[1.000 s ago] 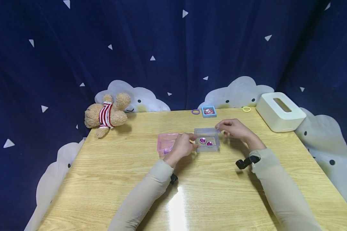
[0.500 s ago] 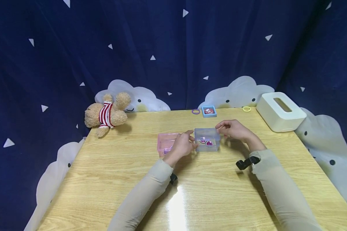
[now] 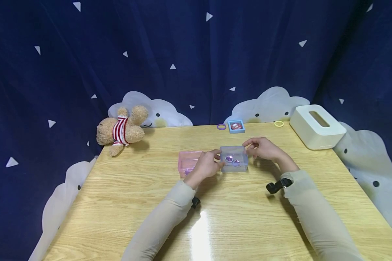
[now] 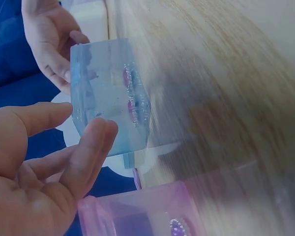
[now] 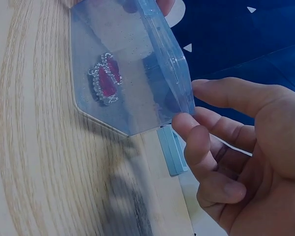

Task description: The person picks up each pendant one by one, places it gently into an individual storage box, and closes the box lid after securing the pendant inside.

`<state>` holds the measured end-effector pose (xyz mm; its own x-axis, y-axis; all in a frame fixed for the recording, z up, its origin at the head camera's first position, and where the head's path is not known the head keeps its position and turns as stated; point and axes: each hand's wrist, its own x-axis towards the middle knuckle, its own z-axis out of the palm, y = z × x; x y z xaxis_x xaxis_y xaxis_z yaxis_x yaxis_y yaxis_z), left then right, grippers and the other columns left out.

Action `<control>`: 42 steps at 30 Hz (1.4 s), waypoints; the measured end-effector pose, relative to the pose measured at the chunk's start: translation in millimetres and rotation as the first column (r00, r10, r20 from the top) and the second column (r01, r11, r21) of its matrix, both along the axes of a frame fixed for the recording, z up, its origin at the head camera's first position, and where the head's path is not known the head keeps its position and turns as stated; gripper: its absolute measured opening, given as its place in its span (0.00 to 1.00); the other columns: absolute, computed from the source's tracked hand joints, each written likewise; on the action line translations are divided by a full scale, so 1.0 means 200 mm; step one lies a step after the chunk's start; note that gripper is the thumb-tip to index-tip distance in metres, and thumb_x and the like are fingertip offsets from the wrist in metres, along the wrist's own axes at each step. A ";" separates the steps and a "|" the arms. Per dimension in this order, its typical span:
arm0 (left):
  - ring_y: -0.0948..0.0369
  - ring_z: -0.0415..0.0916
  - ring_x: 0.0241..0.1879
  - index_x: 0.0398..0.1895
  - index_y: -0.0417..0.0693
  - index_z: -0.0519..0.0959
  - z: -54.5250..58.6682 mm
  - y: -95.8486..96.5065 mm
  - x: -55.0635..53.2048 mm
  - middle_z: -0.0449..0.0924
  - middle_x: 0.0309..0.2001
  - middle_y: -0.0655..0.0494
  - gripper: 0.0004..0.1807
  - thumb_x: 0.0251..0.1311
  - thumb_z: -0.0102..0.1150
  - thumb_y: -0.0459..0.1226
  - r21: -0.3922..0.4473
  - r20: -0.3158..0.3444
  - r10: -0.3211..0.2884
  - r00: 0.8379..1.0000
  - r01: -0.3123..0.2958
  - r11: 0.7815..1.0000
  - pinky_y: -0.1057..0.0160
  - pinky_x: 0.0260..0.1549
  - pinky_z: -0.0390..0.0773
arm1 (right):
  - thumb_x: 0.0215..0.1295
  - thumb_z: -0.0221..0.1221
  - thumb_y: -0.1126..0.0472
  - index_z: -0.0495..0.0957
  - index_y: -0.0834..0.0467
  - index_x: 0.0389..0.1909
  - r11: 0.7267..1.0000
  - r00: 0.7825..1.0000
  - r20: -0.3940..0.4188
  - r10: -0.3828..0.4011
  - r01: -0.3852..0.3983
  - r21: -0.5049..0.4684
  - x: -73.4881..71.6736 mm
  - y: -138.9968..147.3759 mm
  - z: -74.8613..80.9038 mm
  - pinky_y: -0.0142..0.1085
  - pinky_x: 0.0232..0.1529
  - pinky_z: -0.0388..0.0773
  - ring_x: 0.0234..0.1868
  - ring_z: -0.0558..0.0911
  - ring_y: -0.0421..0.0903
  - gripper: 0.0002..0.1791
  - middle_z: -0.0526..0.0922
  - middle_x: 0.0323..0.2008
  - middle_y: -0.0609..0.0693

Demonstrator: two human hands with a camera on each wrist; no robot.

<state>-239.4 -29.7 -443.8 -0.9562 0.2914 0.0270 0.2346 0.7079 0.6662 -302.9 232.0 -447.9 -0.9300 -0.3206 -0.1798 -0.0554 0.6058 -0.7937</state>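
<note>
A clear bluish plastic box sits on the table, its hinged lid down over it. Two magenta gem ornaments with beaded silvery rims lie inside. My left hand holds the box's left side, thumb near the front and fingers farther back. At the right side, my right hand pinches the lid's edge between thumb and fingers. Just left of the clear box stands an open pink transparent box, partly hidden by my left hand. A purple gem ornament is in it.
Along the table's back edge are a purple ring, a blue-framed square piece and a yellow ring. A white tissue box stands back right. A teddy bear lies back left. A dark blue curtain hangs behind.
The clear box's lid has swung down from raised at the back to lying over the box. The right hand has come slightly forward with it; the left hand has hardly moved.
</note>
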 end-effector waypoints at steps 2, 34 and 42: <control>0.53 0.85 0.49 0.65 0.44 0.75 0.00 0.00 0.00 0.88 0.49 0.48 0.28 0.62 0.66 0.41 0.001 0.005 0.008 1.000 -0.008 1.000 0.53 0.68 0.70 | 0.65 0.64 0.61 0.78 0.62 0.56 1.000 1.000 -0.002 0.001 -0.001 0.004 0.00 0.00 0.01 0.39 0.31 0.80 0.33 0.80 0.53 0.20 0.81 0.35 0.54; 0.55 0.85 0.48 0.61 0.45 0.79 0.03 -0.02 -0.02 0.88 0.49 0.50 0.22 0.63 0.64 0.39 0.019 -0.003 0.029 1.000 -0.029 0.999 0.62 0.48 0.82 | 0.69 0.61 0.56 0.79 0.61 0.58 0.997 0.992 -0.111 0.058 -0.051 0.063 0.00 0.04 0.02 0.39 0.33 0.82 0.32 0.84 0.53 0.20 0.83 0.41 0.56; 0.57 0.88 0.43 0.52 0.47 0.85 0.16 -0.18 -0.06 0.88 0.47 0.52 0.14 0.67 0.61 0.40 0.040 -0.041 0.010 0.999 -0.008 0.999 0.62 0.43 0.85 | 0.72 0.58 0.53 0.81 0.58 0.52 0.987 0.967 -0.245 0.068 -0.028 0.160 0.01 0.10 0.20 0.37 0.34 0.81 0.34 0.86 0.51 0.16 0.85 0.44 0.57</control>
